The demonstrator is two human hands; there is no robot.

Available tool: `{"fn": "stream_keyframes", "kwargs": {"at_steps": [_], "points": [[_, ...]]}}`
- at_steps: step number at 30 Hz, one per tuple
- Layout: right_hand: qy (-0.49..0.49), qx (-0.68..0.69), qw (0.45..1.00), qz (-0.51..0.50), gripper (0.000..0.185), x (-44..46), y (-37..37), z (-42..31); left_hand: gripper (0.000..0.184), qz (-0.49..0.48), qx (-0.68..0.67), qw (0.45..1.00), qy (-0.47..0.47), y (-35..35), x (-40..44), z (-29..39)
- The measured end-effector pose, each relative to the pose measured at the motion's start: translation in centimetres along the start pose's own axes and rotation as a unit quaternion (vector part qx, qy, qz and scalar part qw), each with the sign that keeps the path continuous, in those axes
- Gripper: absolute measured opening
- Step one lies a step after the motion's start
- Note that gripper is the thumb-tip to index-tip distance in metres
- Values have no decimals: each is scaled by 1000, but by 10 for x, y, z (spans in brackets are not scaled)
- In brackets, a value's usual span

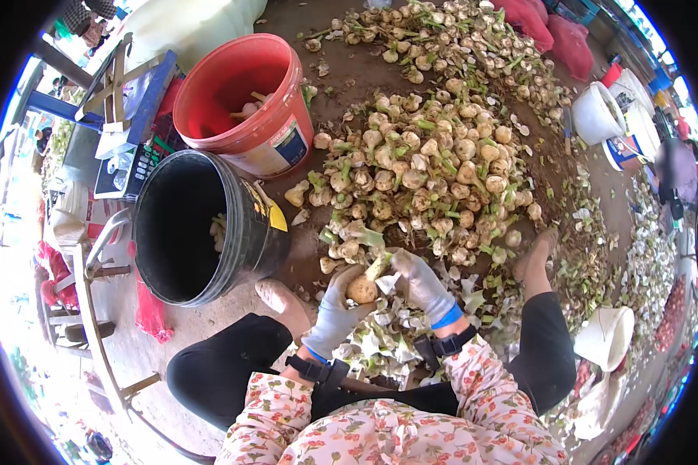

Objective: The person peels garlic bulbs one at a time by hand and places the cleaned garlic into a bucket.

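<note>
A garlic bulb (362, 290) with a thick green stalk (378, 266) sits in my gloved left hand (335, 310), whose fingers are wrapped round it. My gloved right hand (423, 285) is closed at the upper end of the stalk, its thumb and fingers drawn together there. Pale peeled skin shows between the two hands. Just beyond them lies a large heap of garlic bulbs (442, 170), many with green stalks and soil on them. Loose garlic skins (392, 341) cover the ground beneath my hands.
To the left stand a black bucket (275, 252) and a red bucket (236, 147), each with a little garlic inside. White buckets (597, 115) are at the right, with a tipped white bucket (605, 339) nearer me. A metal chair frame (93, 310) is at far left.
</note>
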State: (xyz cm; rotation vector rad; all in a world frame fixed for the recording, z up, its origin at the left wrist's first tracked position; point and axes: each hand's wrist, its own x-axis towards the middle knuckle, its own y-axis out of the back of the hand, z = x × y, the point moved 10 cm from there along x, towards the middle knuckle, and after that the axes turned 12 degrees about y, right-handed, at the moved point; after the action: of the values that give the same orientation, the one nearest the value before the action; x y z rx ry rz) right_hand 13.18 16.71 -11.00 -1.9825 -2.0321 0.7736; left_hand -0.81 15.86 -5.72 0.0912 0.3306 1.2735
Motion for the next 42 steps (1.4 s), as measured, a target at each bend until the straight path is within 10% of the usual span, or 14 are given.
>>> {"fn": "stream_keyframes", "kwargs": {"at_steps": [5, 17, 21, 27, 31, 33, 37, 42], "points": [[64, -282, 955, -66, 66, -18, -23, -28, 70, 37, 71, 996, -32, 3, -10, 40], [34, -149, 984, -91, 20, -56, -49, -62, 63, -69, -67, 995, 13, -4, -26, 50], [24, -109, 990, -86, 11, -61, -43, -59, 62, -180, -459, 843, 217, -21, -36, 20], [17, -122, 992, 0, 10, -66, -48, -63, 68, -174, -563, 765, 260, -36, -43, 21], [350, -406, 843, -34, 17, -70, -46, -84, 62, -229, -561, 745, 277, -45, -50, 22], [257, -314, 914, 0, 20, -63, -32, -70, 64, -302, -575, 720, 244, -46, -49, 37], [217, -221, 950, 48, 18, -61, -20, -70, 70, -114, -322, 901, 267, -29, -42, 10], [74, -117, 988, 61, 20, -68, -6, -58, 46, -64, -320, 927, 183, -11, -40, 16]]}}
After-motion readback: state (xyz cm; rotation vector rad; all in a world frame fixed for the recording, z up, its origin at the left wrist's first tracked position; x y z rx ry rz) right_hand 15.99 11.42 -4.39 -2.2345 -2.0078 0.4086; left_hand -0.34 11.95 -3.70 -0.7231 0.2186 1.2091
